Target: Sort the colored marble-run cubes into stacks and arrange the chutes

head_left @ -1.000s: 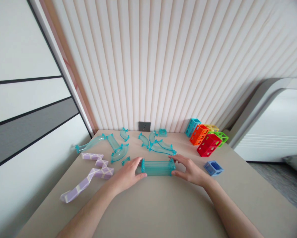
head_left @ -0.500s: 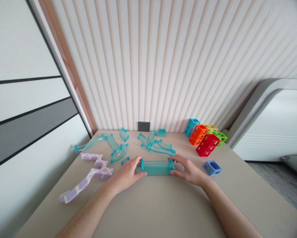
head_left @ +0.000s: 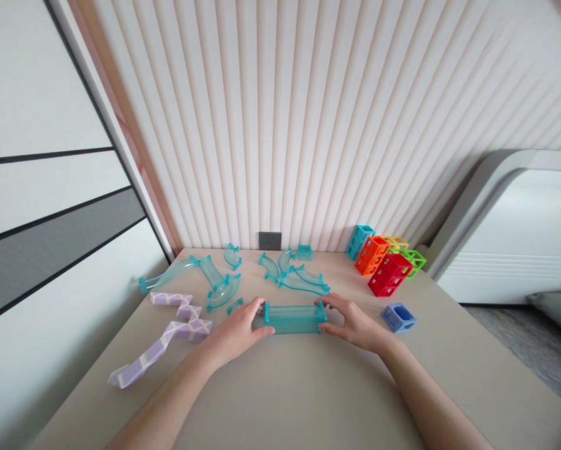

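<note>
A stack of straight, see-through teal track pieces [head_left: 295, 320] lies crosswise on the table in front of me. My left hand [head_left: 243, 330] grips its left end, thumb at the near side and fingers at the far side. At the right end my right hand [head_left: 350, 322] holds it the same way. Just beyond the left hand lies a small teal connector piece [head_left: 234, 305]. How many pieces are in the stack I cannot tell.
Curved teal track pieces [head_left: 224, 291] lie at the back left, with more track pieces [head_left: 303, 279] at back centre. A purple-and-white folding snake toy [head_left: 151, 355] is on the left. Coloured hollow block towers [head_left: 389, 275] and a blue hollow block [head_left: 399, 317] stand right.
The view has shifted very slightly. Both hands keep the same hold on the stack, and nothing on the table has visibly moved.
</note>
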Action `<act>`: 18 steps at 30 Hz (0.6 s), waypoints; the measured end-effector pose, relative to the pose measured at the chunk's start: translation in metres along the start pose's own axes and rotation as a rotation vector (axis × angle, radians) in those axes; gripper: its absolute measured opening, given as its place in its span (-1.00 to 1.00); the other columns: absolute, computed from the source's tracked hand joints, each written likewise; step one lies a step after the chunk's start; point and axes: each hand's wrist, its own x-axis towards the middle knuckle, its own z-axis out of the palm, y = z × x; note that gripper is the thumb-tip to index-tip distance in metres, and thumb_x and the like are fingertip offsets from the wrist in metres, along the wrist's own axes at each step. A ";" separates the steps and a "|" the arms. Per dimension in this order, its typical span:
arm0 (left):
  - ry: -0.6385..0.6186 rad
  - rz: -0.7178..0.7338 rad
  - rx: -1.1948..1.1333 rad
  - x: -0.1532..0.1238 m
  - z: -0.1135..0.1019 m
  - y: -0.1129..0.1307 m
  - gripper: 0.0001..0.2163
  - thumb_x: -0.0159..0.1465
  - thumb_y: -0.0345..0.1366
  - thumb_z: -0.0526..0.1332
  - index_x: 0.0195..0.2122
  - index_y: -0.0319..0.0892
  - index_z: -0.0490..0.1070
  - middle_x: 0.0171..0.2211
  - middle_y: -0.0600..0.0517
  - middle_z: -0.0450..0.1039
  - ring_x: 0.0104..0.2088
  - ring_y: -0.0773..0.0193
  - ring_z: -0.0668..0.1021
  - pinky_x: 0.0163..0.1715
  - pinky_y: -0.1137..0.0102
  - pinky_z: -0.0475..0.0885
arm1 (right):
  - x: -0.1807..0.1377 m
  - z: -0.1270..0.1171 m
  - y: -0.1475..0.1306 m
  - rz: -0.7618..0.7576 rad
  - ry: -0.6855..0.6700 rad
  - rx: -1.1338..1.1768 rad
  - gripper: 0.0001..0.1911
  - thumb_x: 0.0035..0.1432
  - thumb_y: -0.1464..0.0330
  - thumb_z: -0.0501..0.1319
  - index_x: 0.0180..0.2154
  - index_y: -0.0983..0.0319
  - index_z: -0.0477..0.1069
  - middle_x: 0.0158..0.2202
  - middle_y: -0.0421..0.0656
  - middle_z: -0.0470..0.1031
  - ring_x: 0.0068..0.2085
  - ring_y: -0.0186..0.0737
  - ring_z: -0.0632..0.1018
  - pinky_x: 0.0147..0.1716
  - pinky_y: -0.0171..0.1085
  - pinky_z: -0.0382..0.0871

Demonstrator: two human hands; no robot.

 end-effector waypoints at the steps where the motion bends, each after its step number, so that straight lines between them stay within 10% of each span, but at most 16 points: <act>1: 0.001 0.002 0.001 0.000 0.000 0.000 -0.59 0.27 -0.07 0.23 0.09 -0.10 0.31 0.02 -0.12 0.53 0.08 0.01 0.52 0.07 0.19 0.40 | 0.000 0.000 -0.001 0.006 0.000 0.005 -0.51 0.19 0.09 0.31 0.07 0.19 0.42 0.03 -0.01 0.50 -0.01 -0.03 0.52 0.05 -0.10 0.40; 18: -0.012 -0.002 0.017 0.002 0.005 -0.007 -0.44 0.19 -0.14 0.32 0.19 -0.14 0.25 0.10 -0.17 0.48 0.13 -0.03 0.49 0.12 0.17 0.38 | 0.005 0.001 0.001 0.052 -0.098 0.095 -0.57 0.10 0.10 0.39 -0.08 0.18 0.46 -0.03 -0.10 0.49 -0.03 -0.01 0.50 0.01 -0.12 0.39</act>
